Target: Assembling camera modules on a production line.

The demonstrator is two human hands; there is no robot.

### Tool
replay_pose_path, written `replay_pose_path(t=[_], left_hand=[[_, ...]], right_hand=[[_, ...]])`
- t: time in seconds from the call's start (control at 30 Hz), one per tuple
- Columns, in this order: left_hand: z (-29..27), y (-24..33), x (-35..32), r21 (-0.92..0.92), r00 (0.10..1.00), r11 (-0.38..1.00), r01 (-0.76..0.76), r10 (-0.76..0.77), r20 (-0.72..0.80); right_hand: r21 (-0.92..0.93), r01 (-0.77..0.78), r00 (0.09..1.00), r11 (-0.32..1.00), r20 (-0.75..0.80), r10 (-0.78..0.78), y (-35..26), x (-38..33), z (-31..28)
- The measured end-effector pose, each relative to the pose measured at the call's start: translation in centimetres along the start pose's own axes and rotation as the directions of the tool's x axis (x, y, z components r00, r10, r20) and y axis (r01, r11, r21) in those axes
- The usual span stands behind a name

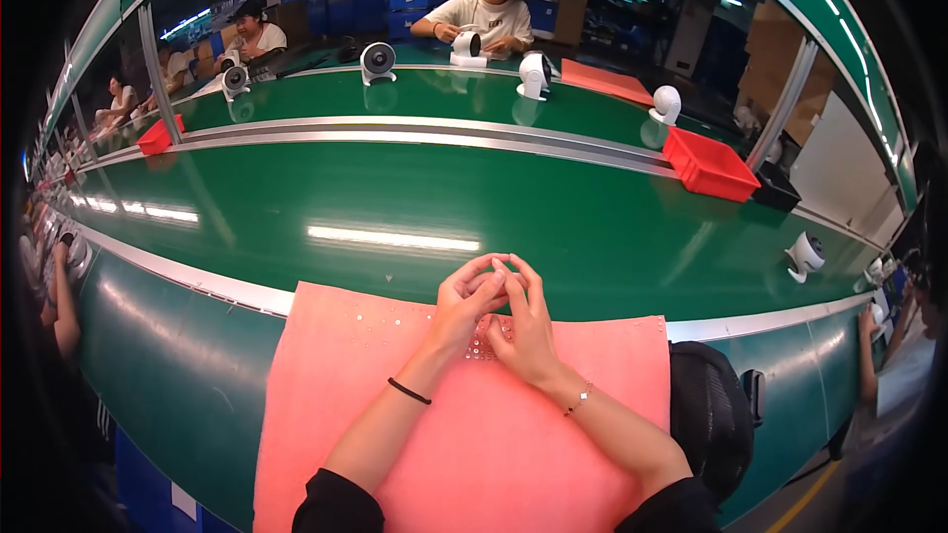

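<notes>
Green bench (188,335), pink mat (336,414) dotted with small shiny pieces (478,355), black bag-like item (707,419) beside

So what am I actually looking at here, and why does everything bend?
There is no robot: these are a person's own bare left hand and right hand. One wide fisheye camera on that person's head looks down, so straight edges curve. Below the hands lies a pink mat dotted with small shiny pieces. Beyond it runs a long green surface, with white round-headed devices and a red bin farther off. The hands meet near the mat's far edge; whether something tiny is pinched there, I can't tell.
</notes>
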State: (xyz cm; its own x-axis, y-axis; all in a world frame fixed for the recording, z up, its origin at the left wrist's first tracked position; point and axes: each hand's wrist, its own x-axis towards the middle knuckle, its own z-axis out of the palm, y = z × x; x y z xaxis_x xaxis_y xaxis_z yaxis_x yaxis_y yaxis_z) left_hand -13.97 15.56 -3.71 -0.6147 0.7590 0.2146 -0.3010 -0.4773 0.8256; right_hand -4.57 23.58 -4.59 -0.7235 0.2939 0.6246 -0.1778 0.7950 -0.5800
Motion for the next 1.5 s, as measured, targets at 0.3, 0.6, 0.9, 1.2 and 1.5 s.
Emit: replay_pose_path(t=[0.3,0.6,0.9,1.2,1.5], left_hand=[[-0.5,-0.5,0.0,-0.063,0.996,0.995,0.081,-0.083,-0.029],[-0.4,-0.6,-0.5,-0.138,0.980,0.970,0.198,-0.198,0.016],[1.9,1.8,-1.1,0.132,0.970,0.989,-0.065,0.032,0.240],[2.7,2.9,-2.0,0.244,0.957,0.968,-0.066,-0.008,0.289],[2.9,2.9,-2.1,0.258,0.931,0.954,-0.153,0.051,0.362]], right_hand=[[0.029,0.025,0.999,0.999,0.039,-0.026,0.1,-0.1,0.2],[0.127,-0.032,0.999,0.991,0.024,0.030,-0.2,-0.5,0.5],[0.254,0.214,0.977,0.943,-0.066,-0.204,0.4,-0.6,0.5],[0.442,0.334,0.940,0.832,-0.227,-0.257,0.9,-1.3,1.4],[0.341,0.265,0.963,0.902,-0.140,-0.230,-0.1,-1.4,0.1]])
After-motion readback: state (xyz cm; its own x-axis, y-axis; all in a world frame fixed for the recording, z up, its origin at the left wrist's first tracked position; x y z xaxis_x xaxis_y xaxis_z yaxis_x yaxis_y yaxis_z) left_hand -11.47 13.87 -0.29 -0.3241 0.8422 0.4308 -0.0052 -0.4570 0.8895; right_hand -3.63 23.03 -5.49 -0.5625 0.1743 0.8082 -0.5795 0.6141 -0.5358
